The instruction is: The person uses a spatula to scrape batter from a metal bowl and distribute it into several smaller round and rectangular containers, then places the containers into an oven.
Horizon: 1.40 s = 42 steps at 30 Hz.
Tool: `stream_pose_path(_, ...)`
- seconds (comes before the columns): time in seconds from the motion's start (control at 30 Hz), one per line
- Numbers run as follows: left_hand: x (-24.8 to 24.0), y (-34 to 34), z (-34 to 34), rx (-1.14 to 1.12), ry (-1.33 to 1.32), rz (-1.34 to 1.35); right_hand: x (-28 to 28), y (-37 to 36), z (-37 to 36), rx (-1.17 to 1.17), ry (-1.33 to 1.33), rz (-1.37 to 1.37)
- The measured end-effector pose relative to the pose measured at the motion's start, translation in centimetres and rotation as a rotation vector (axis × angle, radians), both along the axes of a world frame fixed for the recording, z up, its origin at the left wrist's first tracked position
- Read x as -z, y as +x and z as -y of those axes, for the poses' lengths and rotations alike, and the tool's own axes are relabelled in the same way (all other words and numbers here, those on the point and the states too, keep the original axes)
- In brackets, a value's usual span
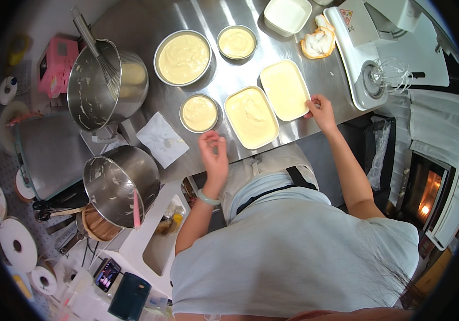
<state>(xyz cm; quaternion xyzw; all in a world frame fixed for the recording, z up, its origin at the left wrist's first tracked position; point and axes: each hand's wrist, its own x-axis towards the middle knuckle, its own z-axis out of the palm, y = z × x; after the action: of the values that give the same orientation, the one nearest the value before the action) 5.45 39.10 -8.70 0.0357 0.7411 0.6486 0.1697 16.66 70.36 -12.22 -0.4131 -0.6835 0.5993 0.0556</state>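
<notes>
My right hand pinches the right edge of a white rectangular pan filled with smooth pale yellow batter. Left of it, almost touching, lies a second rectangular pan of batter with a ripply surface. My left hand hovers by the table's near edge, fingers loosely curled and nothing visible in them. Just beyond it sits a small round pan of batter. Farther back are a large round pan and another small round pan, both filled with batter.
At left stand a steel mixing bowl with a whisk and another bowl with a pink-handled spatula. A white paper lies beside them. At right are a stand mixer, an orange-and-white cloth and a lit oven.
</notes>
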Motion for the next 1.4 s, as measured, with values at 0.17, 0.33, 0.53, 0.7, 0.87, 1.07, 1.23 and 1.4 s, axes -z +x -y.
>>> stream_pose_path(0.17, 3.0, 2.1, 0.5, 0.226, 0.036, 0.312, -1.1, 0.4, 0.0, 0.038, -0.016, -0.031)
stream_pose_path(0.33, 3.0, 1.2, 0.5, 0.261, 0.086, 0.353, -4.1, 2.8, 0.4, 0.162, -0.014, -0.037)
stream_pose_path(0.53, 4.7, 1.3, 0.4, 0.349, 0.06, 0.335, -4.0, 6.2, 2.1, 0.247, 0.088, 0.141)
stream_pose_path(0.7, 5.8, 2.1, -0.4, 0.439, 0.0, 0.364, -2.8, 7.6, 1.6, 0.248, 0.135, 0.1)
stream_pose_path(0.87, 6.0, 2.5, -0.8, 0.388, 0.035, 0.419, -0.5, 6.2, -1.4, 0.221, -0.005, 0.028)
stream_pose_path(1.07, 3.9, 4.1, -2.1, 0.188, 0.152, 0.545, 0.1, 5.5, -4.1, 0.03, -0.078, -0.033)
stream_pose_path(1.23, 2.9, 7.4, -3.1, 0.087, 0.275, 0.571, -2.2, 6.3, -5.3, -0.138, -0.377, -0.013)
stream_pose_path(1.4, 1.4, 10.7, -4.3, -0.027, 0.328, 0.512, -1.3, 8.0, -6.3, -0.101, -0.714, -0.179)
